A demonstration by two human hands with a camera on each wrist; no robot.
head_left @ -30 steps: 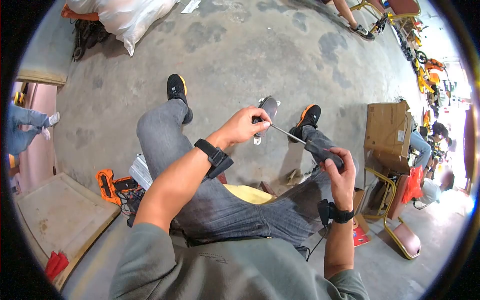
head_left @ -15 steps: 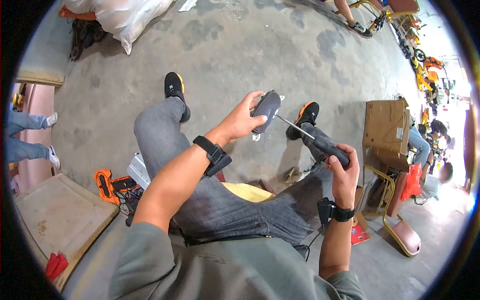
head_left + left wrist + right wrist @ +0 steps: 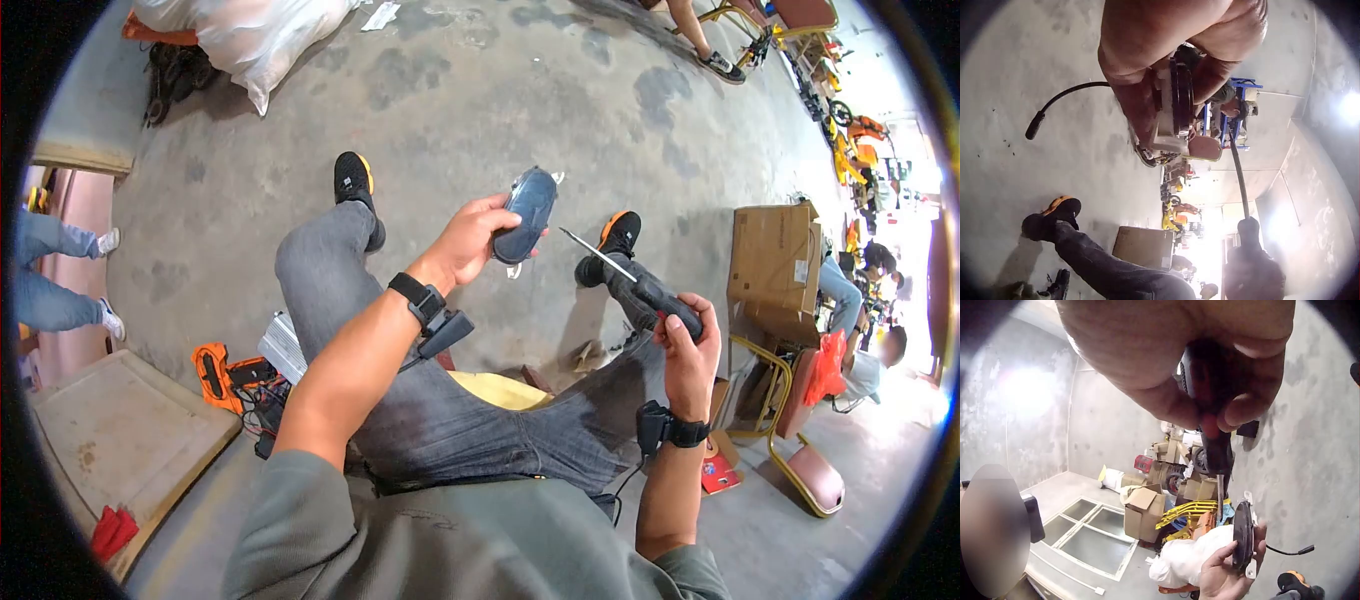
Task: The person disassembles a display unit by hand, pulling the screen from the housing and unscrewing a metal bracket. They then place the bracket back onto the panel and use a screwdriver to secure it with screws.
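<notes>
The dark, glossy oval part (image 3: 526, 215), pale tabs at its ends, was tilted in the left hand (image 3: 468, 240). The black screwdriver (image 3: 652, 296) slanted in the right hand (image 3: 692, 352), its metal tip just beside the part.

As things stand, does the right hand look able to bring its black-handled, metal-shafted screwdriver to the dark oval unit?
Probably yes: the screwdriver in the right hand points toward the dark oval unit in the left hand, and the head view shows their gap free.

A cardboard box (image 3: 770, 260) stands near a red plastic bag (image 3: 826, 366), well apart from a white sack (image 3: 262, 42).
</notes>
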